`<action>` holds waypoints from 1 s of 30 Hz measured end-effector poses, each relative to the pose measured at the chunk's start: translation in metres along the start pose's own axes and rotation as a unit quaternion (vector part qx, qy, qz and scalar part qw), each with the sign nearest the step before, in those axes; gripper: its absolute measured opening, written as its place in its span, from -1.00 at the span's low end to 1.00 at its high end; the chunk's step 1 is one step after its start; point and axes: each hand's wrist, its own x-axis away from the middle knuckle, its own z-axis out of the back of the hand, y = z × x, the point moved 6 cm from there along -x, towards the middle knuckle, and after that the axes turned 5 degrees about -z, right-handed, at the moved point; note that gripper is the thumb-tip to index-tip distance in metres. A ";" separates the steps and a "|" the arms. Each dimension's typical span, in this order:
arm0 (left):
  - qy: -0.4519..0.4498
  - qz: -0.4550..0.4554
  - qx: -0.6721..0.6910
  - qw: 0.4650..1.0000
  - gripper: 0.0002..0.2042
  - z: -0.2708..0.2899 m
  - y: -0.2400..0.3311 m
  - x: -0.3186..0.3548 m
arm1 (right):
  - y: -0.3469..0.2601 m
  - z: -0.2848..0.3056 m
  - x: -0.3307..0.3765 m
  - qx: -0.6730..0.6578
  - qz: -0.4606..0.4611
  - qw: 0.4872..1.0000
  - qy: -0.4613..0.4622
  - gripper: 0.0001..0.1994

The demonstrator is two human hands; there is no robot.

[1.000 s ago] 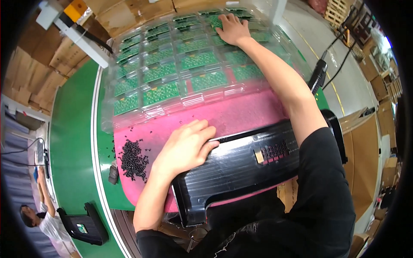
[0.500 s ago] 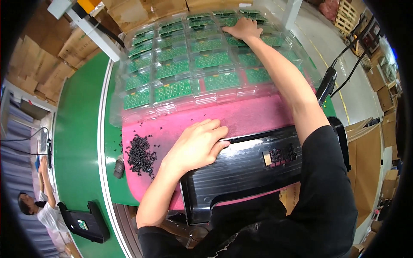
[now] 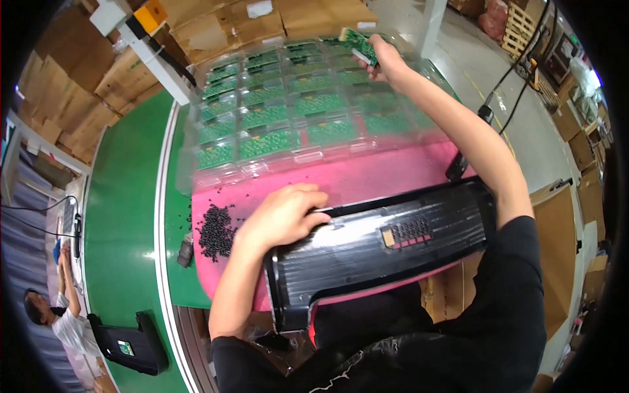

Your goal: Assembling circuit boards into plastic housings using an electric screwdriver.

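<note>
Green circuit board [image 3: 359, 40] — right hand [image 3: 386, 62]

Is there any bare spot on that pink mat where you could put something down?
Yes: a pink mat strip lies bare between the clear tray of green circuit boards and the black panel. The mat's left edge is crowded by a pile of small black parts. The left hand covers the panel's corner; the right hand holds a board.

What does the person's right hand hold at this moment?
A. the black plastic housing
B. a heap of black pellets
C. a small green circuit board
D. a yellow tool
C: the right hand pinches a small green circuit board above the clear tray.
</note>
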 end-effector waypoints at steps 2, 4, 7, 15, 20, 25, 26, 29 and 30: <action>-0.033 0.026 -0.001 0.999 -0.68 0.006 -0.013 0.004 | 0.005 -0.009 0.062 -0.068 -0.038 0.982 -0.173 -0.55; 0.083 0.017 0.006 0.996 -0.54 0.023 -0.006 0.010 | -0.001 -0.022 0.141 -0.065 -0.044 0.979 -0.189 -0.56; 0.283 -0.035 0.031 0.958 -0.32 0.055 0.043 0.001 | 0.017 -0.013 0.215 -0.044 -0.132 0.950 -0.280 -0.60; 0.284 -0.170 -0.071 0.941 -0.40 0.034 0.098 -0.025 | 0.027 0.013 0.282 -0.023 -0.111 0.964 -0.241 -0.49; 0.198 -0.156 -0.038 0.967 -0.41 0.026 0.097 -0.032 | 0.043 0.027 0.294 -0.022 -0.136 0.937 -0.322 -0.57; 0.243 -0.084 0.083 0.963 -0.45 0.022 0.079 -0.032 | 0.035 0.043 0.302 0.129 0.131 0.980 -0.076 -0.46; 0.233 -0.058 0.113 0.964 -0.46 0.020 0.076 -0.033 | 0.035 0.043 0.305 0.152 0.147 0.974 -0.076 -0.44; 0.187 -0.003 0.140 0.972 -0.41 0.012 0.071 -0.031 | 0.040 0.045 0.312 0.155 0.160 0.972 -0.078 -0.42; 0.178 -0.009 0.158 0.971 -0.42 0.008 0.069 -0.031 | 0.043 0.046 0.313 0.136 0.158 0.975 -0.072 -0.41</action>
